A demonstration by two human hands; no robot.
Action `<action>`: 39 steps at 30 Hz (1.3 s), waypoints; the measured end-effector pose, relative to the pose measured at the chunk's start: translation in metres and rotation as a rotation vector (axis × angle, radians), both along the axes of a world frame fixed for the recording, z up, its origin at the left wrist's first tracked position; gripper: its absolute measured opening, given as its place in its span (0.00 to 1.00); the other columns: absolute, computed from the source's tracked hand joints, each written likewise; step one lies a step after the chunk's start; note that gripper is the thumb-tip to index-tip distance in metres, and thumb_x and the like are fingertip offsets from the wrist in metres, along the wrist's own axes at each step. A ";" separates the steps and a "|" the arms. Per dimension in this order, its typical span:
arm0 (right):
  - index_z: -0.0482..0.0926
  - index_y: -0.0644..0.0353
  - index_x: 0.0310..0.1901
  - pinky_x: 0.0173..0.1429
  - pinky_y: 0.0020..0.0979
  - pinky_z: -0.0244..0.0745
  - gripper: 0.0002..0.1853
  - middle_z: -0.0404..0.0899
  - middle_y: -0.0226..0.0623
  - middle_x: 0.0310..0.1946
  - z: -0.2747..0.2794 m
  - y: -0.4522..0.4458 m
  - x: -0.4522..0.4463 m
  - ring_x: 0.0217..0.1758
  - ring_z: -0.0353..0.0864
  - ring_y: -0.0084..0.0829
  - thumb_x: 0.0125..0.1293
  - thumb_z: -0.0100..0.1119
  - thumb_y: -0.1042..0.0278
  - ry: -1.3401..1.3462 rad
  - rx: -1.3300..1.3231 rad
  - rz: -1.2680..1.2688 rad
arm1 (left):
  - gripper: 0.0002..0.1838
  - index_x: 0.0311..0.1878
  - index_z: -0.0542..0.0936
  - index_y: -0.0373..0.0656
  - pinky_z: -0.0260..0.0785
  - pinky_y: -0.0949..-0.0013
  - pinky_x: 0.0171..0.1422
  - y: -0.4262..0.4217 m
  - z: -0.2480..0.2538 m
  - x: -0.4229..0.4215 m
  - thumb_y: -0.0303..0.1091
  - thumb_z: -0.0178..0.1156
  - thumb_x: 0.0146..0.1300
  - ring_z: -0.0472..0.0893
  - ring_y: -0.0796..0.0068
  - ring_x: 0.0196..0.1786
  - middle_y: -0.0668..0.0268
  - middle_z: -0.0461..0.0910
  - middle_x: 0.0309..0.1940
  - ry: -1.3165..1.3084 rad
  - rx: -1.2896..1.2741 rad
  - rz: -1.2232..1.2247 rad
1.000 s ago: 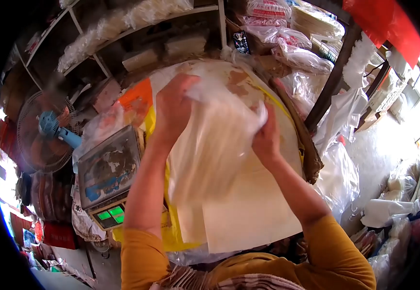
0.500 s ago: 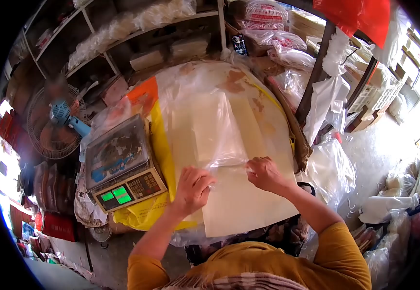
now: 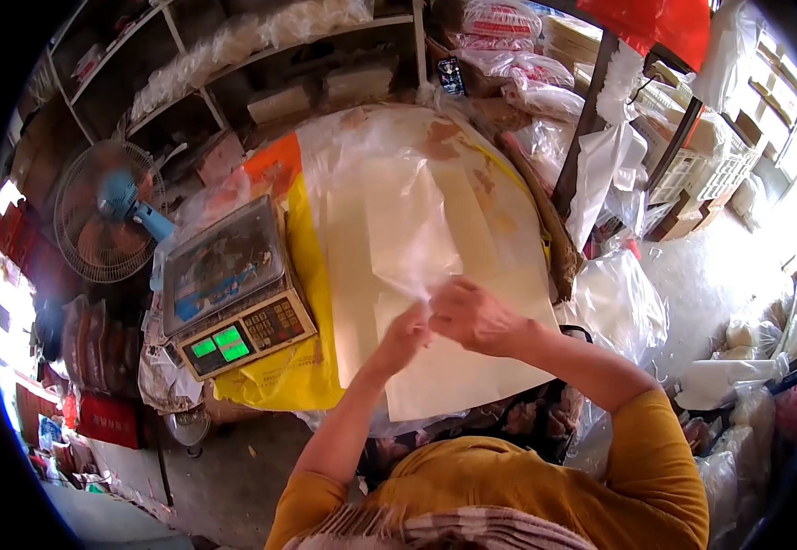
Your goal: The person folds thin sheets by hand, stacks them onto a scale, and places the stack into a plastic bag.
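Observation:
A clear plastic bag [image 3: 412, 215] lies over cream sheets [image 3: 472, 367] on the plastic-covered table, its near end gathered to a narrow point. My left hand [image 3: 405, 339] is closed at that gathered end, fingers pinched together. Right beside it, my right hand [image 3: 474, 316] is closed on the same end, the two hands nearly touching. What exactly lies between the fingertips is partly hidden. A digital scale [image 3: 238, 289] with a lit green display stands left of the sheets, on yellow plastic [image 3: 311, 371].
A fan [image 3: 110, 211] stands at the left. Shelves [image 3: 298, 55] with bagged goods run behind the table. Stacked plastic packages [image 3: 499, 27] and a dark post [image 3: 586, 137] are at the back right. Plastic bags [image 3: 614, 302] hang beside the table's right edge.
Both hands have come together from the bag's near corners. The near end of the bag, earlier spread wide, is now bunched between them. The view has shifted slightly.

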State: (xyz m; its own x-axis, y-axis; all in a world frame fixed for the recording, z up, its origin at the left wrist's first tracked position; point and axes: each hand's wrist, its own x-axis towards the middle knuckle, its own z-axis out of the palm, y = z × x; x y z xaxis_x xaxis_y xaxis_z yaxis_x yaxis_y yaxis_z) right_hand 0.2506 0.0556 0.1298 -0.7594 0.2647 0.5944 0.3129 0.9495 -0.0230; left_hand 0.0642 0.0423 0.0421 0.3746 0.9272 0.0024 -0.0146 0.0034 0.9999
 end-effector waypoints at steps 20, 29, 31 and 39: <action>0.77 0.59 0.34 0.39 0.41 0.73 0.11 0.80 0.42 0.30 -0.005 0.010 -0.001 0.35 0.79 0.47 0.63 0.56 0.60 0.049 -0.591 -0.406 | 0.05 0.28 0.80 0.38 0.67 0.65 0.30 0.004 -0.027 0.006 0.23 0.54 0.52 0.73 0.66 0.22 0.61 0.77 0.22 0.424 0.287 0.266; 0.81 0.53 0.36 0.39 0.43 0.74 0.10 0.80 0.45 0.29 -0.032 -0.003 0.017 0.34 0.80 0.47 0.65 0.56 0.57 -0.084 -0.877 -0.357 | 0.04 0.31 0.80 0.36 0.65 0.75 0.30 -0.011 0.028 -0.002 0.22 0.56 0.53 0.69 0.82 0.23 0.71 0.74 0.20 0.268 0.130 0.239; 0.82 0.51 0.37 0.38 0.42 0.74 0.08 0.80 0.45 0.29 -0.057 0.018 0.037 0.35 0.80 0.45 0.65 0.55 0.60 -0.031 -0.765 -0.408 | 0.05 0.32 0.81 0.37 0.68 0.73 0.34 0.006 0.023 -0.025 0.21 0.57 0.53 0.73 0.79 0.25 0.68 0.77 0.22 0.341 0.141 0.414; 0.81 0.58 0.39 0.41 0.35 0.75 0.07 0.79 0.39 0.40 -0.035 0.024 0.028 0.41 0.80 0.40 0.62 0.61 0.66 0.293 -0.658 -0.310 | 0.06 0.35 0.81 0.39 0.72 0.65 0.44 0.018 0.027 -0.046 0.27 0.59 0.55 0.79 0.63 0.39 0.58 0.80 0.33 0.821 0.570 0.431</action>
